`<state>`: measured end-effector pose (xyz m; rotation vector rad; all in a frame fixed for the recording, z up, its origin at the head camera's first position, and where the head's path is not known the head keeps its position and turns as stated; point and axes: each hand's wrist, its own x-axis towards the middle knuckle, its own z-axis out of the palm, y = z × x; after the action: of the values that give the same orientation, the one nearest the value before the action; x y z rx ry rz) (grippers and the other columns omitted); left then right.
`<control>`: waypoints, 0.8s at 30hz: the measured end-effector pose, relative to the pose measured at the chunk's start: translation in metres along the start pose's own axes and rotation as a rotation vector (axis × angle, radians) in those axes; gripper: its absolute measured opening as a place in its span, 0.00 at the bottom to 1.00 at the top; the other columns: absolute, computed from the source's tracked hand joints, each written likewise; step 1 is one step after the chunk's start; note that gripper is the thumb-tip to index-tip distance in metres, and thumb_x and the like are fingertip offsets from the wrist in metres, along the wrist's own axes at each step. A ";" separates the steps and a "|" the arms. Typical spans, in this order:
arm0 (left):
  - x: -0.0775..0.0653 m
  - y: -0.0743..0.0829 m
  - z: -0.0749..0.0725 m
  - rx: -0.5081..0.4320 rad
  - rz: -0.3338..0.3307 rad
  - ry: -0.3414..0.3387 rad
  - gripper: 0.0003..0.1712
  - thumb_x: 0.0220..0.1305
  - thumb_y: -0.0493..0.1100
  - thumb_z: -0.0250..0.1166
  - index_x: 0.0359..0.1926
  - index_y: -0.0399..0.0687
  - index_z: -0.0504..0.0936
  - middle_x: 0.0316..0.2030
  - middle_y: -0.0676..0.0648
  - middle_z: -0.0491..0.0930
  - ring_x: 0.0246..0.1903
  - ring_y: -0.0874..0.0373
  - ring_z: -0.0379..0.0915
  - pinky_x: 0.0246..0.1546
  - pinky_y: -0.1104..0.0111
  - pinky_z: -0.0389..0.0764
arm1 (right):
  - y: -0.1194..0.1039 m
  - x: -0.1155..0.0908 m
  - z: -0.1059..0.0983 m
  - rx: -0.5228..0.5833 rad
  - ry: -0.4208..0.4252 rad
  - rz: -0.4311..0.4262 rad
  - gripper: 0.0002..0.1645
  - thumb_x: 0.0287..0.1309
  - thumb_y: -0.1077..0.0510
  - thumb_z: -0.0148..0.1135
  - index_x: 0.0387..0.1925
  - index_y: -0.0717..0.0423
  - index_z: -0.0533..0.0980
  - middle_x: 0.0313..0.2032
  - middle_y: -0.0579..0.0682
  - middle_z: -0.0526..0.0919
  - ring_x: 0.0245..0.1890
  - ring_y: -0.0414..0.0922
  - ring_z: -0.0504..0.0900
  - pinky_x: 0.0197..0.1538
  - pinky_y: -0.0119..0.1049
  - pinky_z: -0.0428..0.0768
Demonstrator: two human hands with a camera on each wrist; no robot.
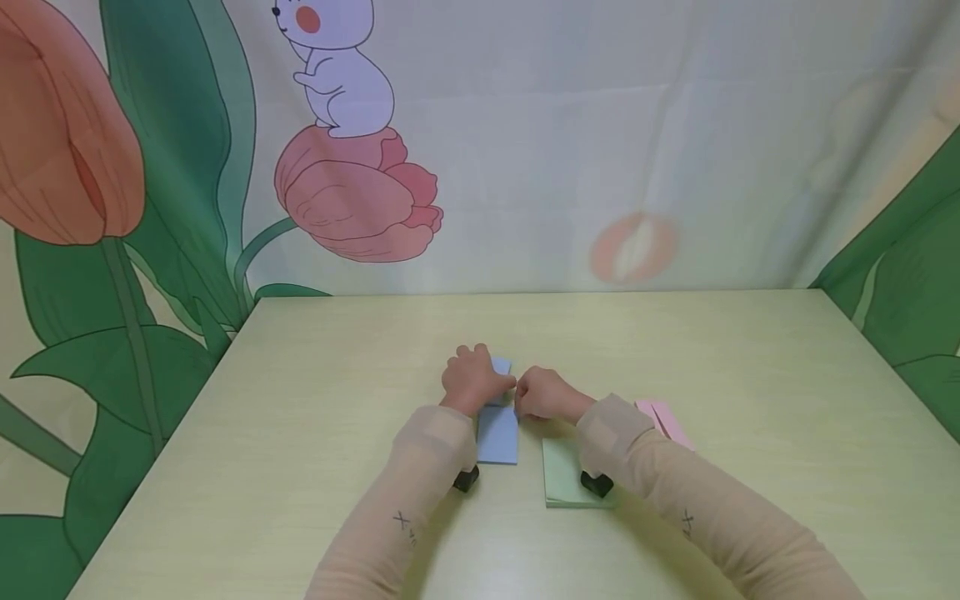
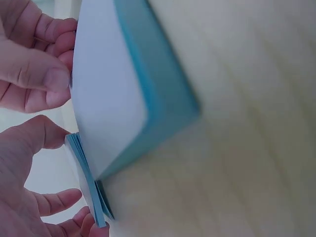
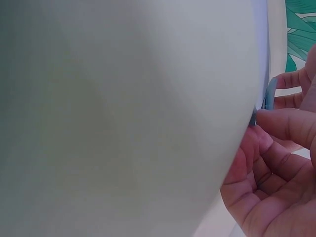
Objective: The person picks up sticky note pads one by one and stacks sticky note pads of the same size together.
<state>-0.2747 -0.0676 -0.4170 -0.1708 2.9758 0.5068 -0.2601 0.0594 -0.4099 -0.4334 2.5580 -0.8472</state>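
Note:
Two stacks of blue paper lie one beyond the other on the table, the near blue stack (image 1: 498, 435) and the far blue stack (image 1: 501, 367). My left hand (image 1: 474, 382) is over the far one and grips it by opposite edges, thumb on one side and fingers on the other, as the left wrist view shows on this thin stack (image 2: 88, 180). At the right edge of the blue paper, close by the left thumb, my right hand (image 1: 546, 393) has its fingers curled. In the right wrist view its thumb and forefinger pinch a blue paper corner (image 3: 254, 117).
A pale green paper stack (image 1: 564, 475) lies nearer me, partly under the right wrist. Pink paper (image 1: 667, 421) shows behind the right sleeve. Black wrist cameras (image 1: 466, 478) hang below both cuffs. A printed curtain (image 1: 525, 167) stands behind the table's far edge.

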 end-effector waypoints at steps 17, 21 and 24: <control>-0.018 -0.010 -0.011 -0.064 0.052 -0.060 0.27 0.45 0.59 0.63 0.37 0.44 0.70 0.36 0.43 0.69 0.31 0.50 0.66 0.26 0.65 0.65 | 0.000 0.000 0.001 -0.002 -0.001 0.011 0.07 0.47 0.65 0.58 0.17 0.59 0.74 0.12 0.45 0.69 0.14 0.38 0.65 0.20 0.26 0.65; -0.024 -0.009 -0.012 -0.063 0.057 -0.074 0.26 0.45 0.60 0.63 0.35 0.44 0.70 0.35 0.43 0.69 0.30 0.51 0.66 0.25 0.66 0.64 | -0.001 0.001 0.001 -0.008 -0.007 0.020 0.07 0.48 0.64 0.58 0.18 0.59 0.74 0.12 0.45 0.69 0.14 0.38 0.65 0.21 0.27 0.65; -0.029 -0.008 -0.013 -0.060 0.047 -0.079 0.27 0.45 0.60 0.63 0.35 0.44 0.70 0.34 0.43 0.69 0.30 0.51 0.66 0.25 0.67 0.64 | -0.002 0.002 0.002 -0.023 -0.005 0.016 0.06 0.48 0.64 0.59 0.19 0.60 0.75 0.12 0.46 0.69 0.14 0.38 0.66 0.21 0.27 0.65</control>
<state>-0.2463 -0.0771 -0.4034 -0.0851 2.8957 0.5948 -0.2604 0.0565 -0.4105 -0.4207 2.5651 -0.8106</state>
